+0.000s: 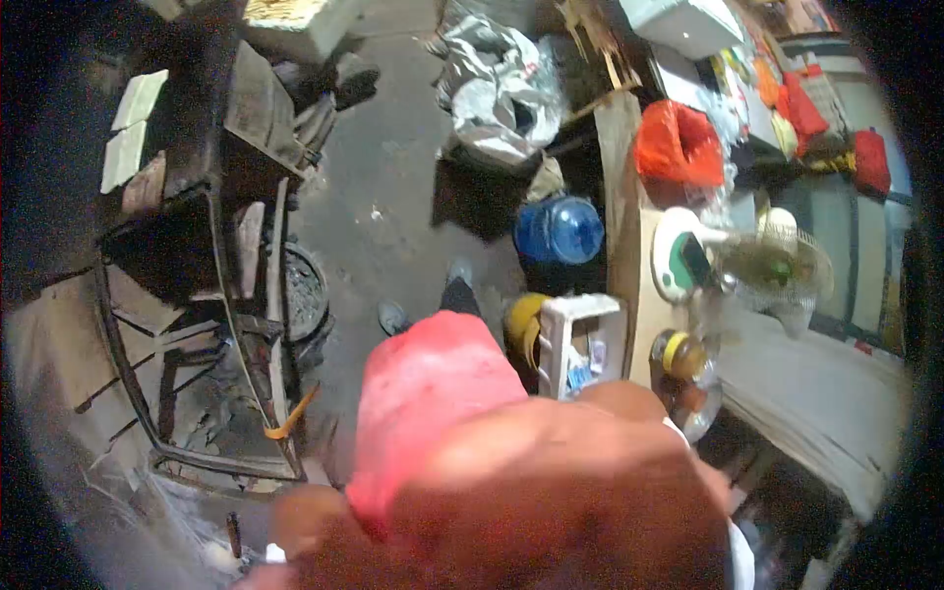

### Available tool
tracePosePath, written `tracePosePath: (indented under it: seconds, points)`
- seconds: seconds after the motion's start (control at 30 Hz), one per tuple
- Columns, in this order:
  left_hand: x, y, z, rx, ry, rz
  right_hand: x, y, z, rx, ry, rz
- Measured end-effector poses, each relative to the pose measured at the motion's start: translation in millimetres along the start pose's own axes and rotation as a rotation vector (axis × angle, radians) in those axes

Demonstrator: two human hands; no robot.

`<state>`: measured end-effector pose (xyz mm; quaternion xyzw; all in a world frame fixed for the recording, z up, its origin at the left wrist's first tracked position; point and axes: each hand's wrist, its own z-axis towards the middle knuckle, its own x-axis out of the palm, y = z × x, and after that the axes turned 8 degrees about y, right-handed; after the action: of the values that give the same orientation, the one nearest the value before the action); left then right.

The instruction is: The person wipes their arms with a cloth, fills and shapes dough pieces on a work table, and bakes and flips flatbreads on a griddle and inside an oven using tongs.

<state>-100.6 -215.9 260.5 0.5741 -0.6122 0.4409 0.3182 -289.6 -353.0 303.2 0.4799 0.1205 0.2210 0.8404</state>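
Note:
Neither of my hands can be made out. My bare torso and arms fill the bottom of the view, blurred by motion. Red-pink shorts (433, 393) cover my legs, and my feet show just beyond them on the dark floor. To the right of my body, a white curved edge (741, 559) of something I cannot make out peeks past the skin. Nearest on the right is a white plastic crate (557, 346) holding small packets. Close on the left stands a dark metal frame (224, 285) with an orange strip (291, 417) tied to it.
A blue water jug (570, 230) lies beneath the wooden bench edge. On the bench are a fan (772, 270), a red bag (678, 144) and a yellow-lidded jar (680, 354). Grey sacking (497, 93) lies ahead. A round pan of rubble (303, 293) sits by the frame.

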Motion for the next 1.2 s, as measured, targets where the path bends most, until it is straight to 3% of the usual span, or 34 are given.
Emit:
tracePosePath:
  seconds: [0.03,0.1,0.13,0.17,0.2,0.27,0.57,0.73,0.8,0.9,0.97,1.1,1.2]
  points:
    - [1.8,7.7,-3.7,-0.042,0.0,-0.03,47.3,-17.8,3.6,0.02,0.019,-0.011]
    - [-2.5,20.1,-25.2,-0.14,-0.055,-0.089,52.0,-22.4,15.1,0.112,0.041,-0.013]
    - [-6.4,22.3,-41.2,-0.149,-0.108,-0.116,-39.9,-3.5,39.0,0.167,0.069,0.029]
    - [-8.1,23.9,-54.4,-0.117,-0.15,-0.149,93.9,-72.2,46.1,0.203,0.127,0.094]
    - [-9.3,24.8,-63.9,-0.066,-0.182,-0.177,44.1,-55.1,52.8,0.222,0.194,0.17]
    - [-13.2,27.9,-74.9,-0.025,-0.214,-0.212,34.8,-40.2,47.5,0.244,0.277,0.274]
    - [-24.8,27.5,-109.6,0.075,-0.236,-0.33,236.0,-0.4,-28.9,0.248,0.578,0.643]
    - [-27.9,17.4,-89.9,0.035,-0.101,-0.332,236.1,26.5,-46.1,0.125,0.699,0.719]
    - [-33.1,19.3,-83.2,-0.046,-0.044,-0.357,120.7,-26.2,27.6,0.109,0.723,0.689]
    - [-32.1,23.7,-85.5,-0.195,0.0,-0.414,121.2,-33.8,38.0,0.136,0.735,0.647]
    - [-33.5,19.1,-84.4,-0.278,0.036,-0.415,135.7,-39.3,36.4,0.194,0.62,0.695]
    - [-27.6,20.8,-82.8,-0.412,0.107,-0.431,123.1,-69.5,24.0,0.143,0.878,0.853]
    - [-21.6,15.4,-75.6,-0.528,0.17,-0.41,121.0,-71.0,20.1,0.132,0.965,0.733]
